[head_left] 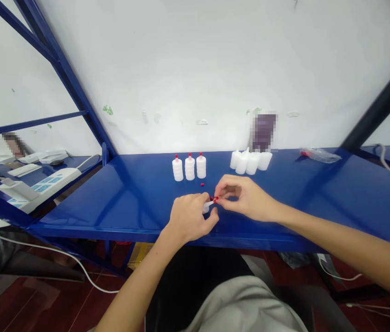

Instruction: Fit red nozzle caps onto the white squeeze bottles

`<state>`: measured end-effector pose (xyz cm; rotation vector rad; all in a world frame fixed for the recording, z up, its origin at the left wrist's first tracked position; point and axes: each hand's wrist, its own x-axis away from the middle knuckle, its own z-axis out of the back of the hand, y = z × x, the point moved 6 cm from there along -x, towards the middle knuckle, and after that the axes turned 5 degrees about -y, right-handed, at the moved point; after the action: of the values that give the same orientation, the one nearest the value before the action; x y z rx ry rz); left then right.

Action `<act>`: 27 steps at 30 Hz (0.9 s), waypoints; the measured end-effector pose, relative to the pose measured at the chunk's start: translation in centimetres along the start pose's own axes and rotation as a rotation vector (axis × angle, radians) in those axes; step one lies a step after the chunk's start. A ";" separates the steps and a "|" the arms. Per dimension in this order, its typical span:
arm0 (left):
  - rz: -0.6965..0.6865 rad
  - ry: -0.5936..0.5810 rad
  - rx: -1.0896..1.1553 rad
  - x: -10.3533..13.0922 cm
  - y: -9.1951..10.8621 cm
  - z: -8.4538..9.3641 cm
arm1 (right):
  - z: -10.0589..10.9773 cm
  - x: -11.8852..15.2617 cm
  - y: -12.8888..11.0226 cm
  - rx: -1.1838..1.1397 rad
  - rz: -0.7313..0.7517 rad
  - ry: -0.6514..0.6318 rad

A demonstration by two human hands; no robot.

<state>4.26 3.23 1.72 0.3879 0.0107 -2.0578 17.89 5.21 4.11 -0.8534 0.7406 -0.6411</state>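
My left hand (192, 216) is closed around a small white squeeze bottle (207, 206), its nozzle pointing right; most of the bottle is hidden by the hand. At the nozzle tip, the thumb and fingers of my right hand (243, 196) pinch a small red cap (216, 199). Whether the cap sits fully on the tip I cannot tell. A loose red cap (202, 184) lies on the blue tabletop (139, 198) just behind my hands. Farther back, three white bottles with red caps (189, 167) stand upright in a row.
Several white bottles (251, 162) stand grouped at the back right, near a blurred-out dark rectangle (264, 133). A clear plastic bag (321, 155) with something red lies farther right. Blue frame posts (73, 83) rise at the left, beside a power strip (47, 186).
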 end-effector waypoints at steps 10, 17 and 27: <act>0.074 0.006 -0.044 -0.1 -0.5 -0.5 | -1.2 -0.4 -0.6 0.118 -0.077 -0.044; 0.102 -0.016 0.033 0.0 -1.0 -0.4 | -2.2 -1.3 -1.7 0.149 -0.129 -0.058; 0.073 0.125 0.469 0.4 -2.8 1.4 | 0.5 -2.4 -3.3 0.269 0.113 -0.002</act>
<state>1.31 4.10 2.54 0.7920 -0.4102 -1.9491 16.23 5.60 7.87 -0.5618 0.6774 -0.6223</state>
